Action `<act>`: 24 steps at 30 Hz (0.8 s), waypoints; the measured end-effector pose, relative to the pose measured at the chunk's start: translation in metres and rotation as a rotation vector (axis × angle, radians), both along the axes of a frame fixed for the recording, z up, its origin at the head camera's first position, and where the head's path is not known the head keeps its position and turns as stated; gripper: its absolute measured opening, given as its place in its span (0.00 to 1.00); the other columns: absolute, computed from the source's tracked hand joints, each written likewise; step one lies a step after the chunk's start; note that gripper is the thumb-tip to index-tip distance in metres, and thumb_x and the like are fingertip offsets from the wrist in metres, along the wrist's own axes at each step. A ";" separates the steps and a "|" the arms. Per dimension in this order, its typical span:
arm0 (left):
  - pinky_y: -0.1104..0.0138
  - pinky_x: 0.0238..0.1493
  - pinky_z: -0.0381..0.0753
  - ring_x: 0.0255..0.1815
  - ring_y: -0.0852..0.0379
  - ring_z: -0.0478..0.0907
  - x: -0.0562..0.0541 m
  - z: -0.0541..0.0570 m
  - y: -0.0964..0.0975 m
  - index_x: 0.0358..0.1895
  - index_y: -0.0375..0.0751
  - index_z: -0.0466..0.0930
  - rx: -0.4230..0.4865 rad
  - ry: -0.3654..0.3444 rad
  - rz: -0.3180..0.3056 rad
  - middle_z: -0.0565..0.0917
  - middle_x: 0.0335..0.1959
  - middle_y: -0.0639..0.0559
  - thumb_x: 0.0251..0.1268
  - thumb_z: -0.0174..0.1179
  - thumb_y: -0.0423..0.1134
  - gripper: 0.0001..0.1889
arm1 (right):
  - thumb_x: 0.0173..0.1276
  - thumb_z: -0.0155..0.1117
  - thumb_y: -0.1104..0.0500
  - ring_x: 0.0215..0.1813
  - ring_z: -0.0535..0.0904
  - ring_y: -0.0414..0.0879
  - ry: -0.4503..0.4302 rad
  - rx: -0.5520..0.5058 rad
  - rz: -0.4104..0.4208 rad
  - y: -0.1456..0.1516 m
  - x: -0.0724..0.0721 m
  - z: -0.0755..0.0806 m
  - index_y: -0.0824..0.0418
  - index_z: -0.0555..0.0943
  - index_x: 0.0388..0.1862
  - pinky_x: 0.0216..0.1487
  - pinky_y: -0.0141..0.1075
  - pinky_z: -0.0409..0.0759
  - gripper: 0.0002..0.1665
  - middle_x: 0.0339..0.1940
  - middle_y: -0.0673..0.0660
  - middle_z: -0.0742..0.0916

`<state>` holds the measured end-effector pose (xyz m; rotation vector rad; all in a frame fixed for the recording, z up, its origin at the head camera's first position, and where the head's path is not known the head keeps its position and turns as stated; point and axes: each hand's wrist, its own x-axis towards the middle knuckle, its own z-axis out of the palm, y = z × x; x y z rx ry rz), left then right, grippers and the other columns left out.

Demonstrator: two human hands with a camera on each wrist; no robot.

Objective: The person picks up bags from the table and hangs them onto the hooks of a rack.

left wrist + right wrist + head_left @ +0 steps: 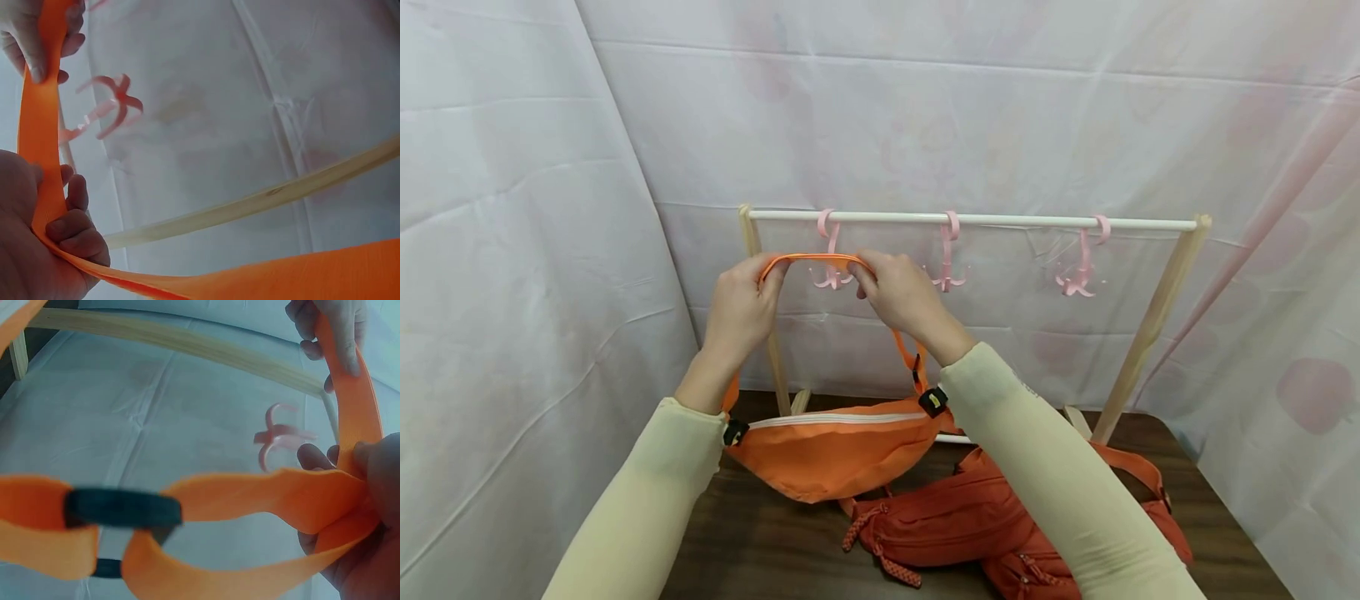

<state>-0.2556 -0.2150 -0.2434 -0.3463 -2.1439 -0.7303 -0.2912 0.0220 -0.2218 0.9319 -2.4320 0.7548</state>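
Observation:
An orange waist bag (842,454) with a white zipper hangs by its strap (815,257) from both hands, in front of the rack. My left hand (741,304) grips the strap's left part; in the left wrist view its fingers (81,234) curl round the webbing. The right hand (906,296) pinches the strap farther right, thumb on the band. A stretch of strap runs taut between the hands, close to the leftmost pink hook (832,271). In the right wrist view a black slider buckle (122,508) sits on the doubled strap below the right hand.
A white rod (1022,220) on wooden posts (1150,333) carries two more pink hooks, one central (947,258) and one right (1078,267). A rust-red bag (947,521) lies on the dark wooden table (760,550), partly behind the right forearm. Pale curtains surround the table.

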 end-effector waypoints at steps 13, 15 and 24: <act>0.56 0.25 0.61 0.22 0.48 0.64 -0.026 0.004 -0.001 0.44 0.35 0.86 0.020 -0.090 0.075 0.68 0.20 0.47 0.86 0.53 0.48 0.19 | 0.88 0.51 0.48 0.26 0.77 0.46 -0.033 0.010 -0.071 -0.009 -0.014 0.000 0.52 0.81 0.48 0.30 0.39 0.76 0.14 0.29 0.47 0.84; 0.56 0.26 0.61 0.23 0.47 0.65 -0.029 0.004 -0.001 0.46 0.35 0.87 0.024 -0.104 0.077 0.69 0.21 0.47 0.86 0.53 0.48 0.20 | 0.88 0.51 0.47 0.25 0.76 0.46 -0.026 0.006 -0.077 -0.010 -0.016 -0.001 0.53 0.81 0.47 0.29 0.40 0.75 0.14 0.28 0.47 0.83; 0.55 0.33 0.66 0.30 0.46 0.69 -0.040 0.001 0.000 0.55 0.39 0.88 0.050 -0.245 0.070 0.76 0.29 0.44 0.89 0.47 0.52 0.23 | 0.88 0.52 0.47 0.24 0.73 0.49 -0.019 0.039 -0.116 -0.013 -0.021 -0.007 0.53 0.78 0.43 0.27 0.40 0.71 0.14 0.25 0.52 0.77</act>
